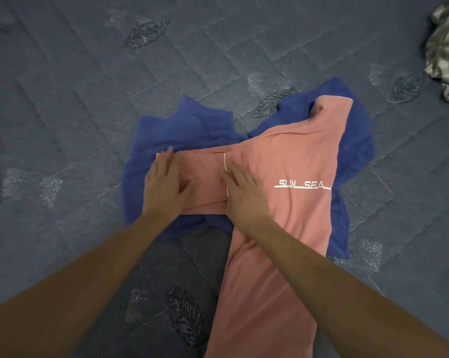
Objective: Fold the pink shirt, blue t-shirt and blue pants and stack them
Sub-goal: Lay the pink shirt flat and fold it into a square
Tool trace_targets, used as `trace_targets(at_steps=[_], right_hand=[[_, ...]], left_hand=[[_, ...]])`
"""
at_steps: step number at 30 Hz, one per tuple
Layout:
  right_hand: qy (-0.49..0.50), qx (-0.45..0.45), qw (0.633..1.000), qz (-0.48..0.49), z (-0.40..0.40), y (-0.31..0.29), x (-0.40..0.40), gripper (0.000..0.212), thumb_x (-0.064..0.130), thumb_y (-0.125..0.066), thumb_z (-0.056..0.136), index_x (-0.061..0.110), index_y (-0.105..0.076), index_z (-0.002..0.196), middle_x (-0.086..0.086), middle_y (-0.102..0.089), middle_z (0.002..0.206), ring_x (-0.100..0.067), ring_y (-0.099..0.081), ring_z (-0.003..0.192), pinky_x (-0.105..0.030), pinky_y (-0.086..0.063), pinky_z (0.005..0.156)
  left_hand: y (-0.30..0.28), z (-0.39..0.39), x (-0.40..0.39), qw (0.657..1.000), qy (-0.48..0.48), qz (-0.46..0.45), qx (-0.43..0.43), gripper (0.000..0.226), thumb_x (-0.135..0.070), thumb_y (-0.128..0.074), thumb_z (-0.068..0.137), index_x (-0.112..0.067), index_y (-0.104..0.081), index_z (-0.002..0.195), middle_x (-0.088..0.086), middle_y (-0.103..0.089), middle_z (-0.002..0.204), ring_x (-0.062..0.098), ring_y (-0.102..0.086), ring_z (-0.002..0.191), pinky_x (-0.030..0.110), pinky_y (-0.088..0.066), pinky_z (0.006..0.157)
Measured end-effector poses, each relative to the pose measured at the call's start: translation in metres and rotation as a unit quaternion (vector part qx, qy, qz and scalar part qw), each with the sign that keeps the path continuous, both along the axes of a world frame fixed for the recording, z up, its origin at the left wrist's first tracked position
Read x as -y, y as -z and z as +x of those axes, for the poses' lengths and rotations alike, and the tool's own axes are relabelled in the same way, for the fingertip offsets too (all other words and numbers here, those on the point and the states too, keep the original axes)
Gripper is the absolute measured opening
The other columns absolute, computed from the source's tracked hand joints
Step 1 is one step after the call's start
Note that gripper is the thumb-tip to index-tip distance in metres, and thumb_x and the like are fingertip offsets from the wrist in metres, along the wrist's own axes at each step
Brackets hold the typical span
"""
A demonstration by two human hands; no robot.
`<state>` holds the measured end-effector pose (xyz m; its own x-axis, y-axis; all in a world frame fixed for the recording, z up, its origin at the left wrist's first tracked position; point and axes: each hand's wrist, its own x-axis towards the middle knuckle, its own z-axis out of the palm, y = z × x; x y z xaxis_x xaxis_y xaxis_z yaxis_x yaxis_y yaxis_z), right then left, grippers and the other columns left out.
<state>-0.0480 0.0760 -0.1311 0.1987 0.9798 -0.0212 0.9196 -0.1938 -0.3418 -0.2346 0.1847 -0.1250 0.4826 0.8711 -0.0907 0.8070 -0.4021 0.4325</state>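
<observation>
The pink shirt [290, 161] with white lettering lies spread lengthwise on the mattress, its lower part running toward me. One sleeve is folded in across its left side. My left hand [164, 187] presses flat on that folded sleeve, fingers straight. My right hand [244, 197] rests flat on the shirt just right of the sleeve's white hem line. Blue cloth [166, 135] lies crumpled beneath the pink shirt and sticks out on the left, at the top right and along the right edge. I cannot tell whether it is the t-shirt, the pants or both.
A dark grey quilted mattress [76, 86] with leaf patterns fills the view. A crumpled shiny olive-beige cloth [448, 52] lies at the far right edge.
</observation>
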Motion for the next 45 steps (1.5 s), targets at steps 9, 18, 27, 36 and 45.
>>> trace_targets(at_steps=[9,18,27,36,45], right_hand=[[0.043,-0.137,0.987,-0.069,-0.017,-0.027,-0.037,0.039,0.009,-0.064,0.067,0.008,-0.069,0.106,-0.01,-0.065,0.103,-0.032,-0.059,0.093,-0.044,-0.052,0.083],[0.225,-0.357,0.871,-0.252,-0.041,-0.06,-0.125,0.045,0.056,-0.066,0.076,0.017,-0.072,0.099,-0.006,-0.073,0.105,-0.028,-0.07,0.1,-0.042,-0.059,0.093],[0.043,-0.138,0.911,-0.387,-0.091,-0.074,-0.157,0.044,0.06,-0.046,0.1,0.027,-0.058,0.126,-0.006,-0.06,0.134,-0.031,-0.057,0.126,-0.042,-0.045,0.105],[0.183,-0.24,0.905,-0.3,-0.069,-0.066,-0.149,0.045,0.044,-0.042,0.1,0.009,-0.062,0.12,-0.012,-0.065,0.127,-0.034,-0.061,0.117,-0.037,-0.048,0.096],[0.247,-0.411,0.87,-0.113,0.034,-0.081,-0.094,0.02,0.026,-0.057,0.079,0.018,-0.055,0.061,-0.008,-0.058,0.067,-0.024,-0.059,0.07,-0.048,-0.057,0.073]], left_hand=[[-0.016,-0.006,-0.014,0.923,-0.28,-0.209,0.161,0.022,-0.025,-0.076,0.085,-0.01,-0.061,0.091,-0.005,-0.06,0.079,0.016,-0.059,0.077,0.022,-0.038,0.059],[-0.023,-0.013,0.001,0.912,-0.265,-0.217,0.228,0.014,-0.025,-0.07,0.089,-0.013,-0.064,0.09,-0.005,-0.064,0.078,0.007,-0.058,0.071,0.021,-0.043,0.062],[-0.016,-0.029,0.038,0.901,-0.278,-0.247,0.223,0.013,-0.028,-0.07,0.09,-0.017,-0.065,0.088,-0.001,-0.069,0.08,0.019,-0.068,0.077,0.038,-0.057,0.067],[-0.025,-0.021,0.061,0.898,-0.277,-0.208,0.271,0.025,-0.029,-0.073,0.086,-0.013,-0.058,0.074,0.008,-0.064,0.067,0.021,-0.061,0.061,0.038,-0.054,0.061],[-0.054,0.065,0.082,0.935,-0.156,-0.109,0.3,0.013,-0.023,-0.069,0.087,-0.025,-0.058,0.094,-0.01,-0.045,0.098,0.011,-0.054,0.081,0.031,-0.048,0.068]])
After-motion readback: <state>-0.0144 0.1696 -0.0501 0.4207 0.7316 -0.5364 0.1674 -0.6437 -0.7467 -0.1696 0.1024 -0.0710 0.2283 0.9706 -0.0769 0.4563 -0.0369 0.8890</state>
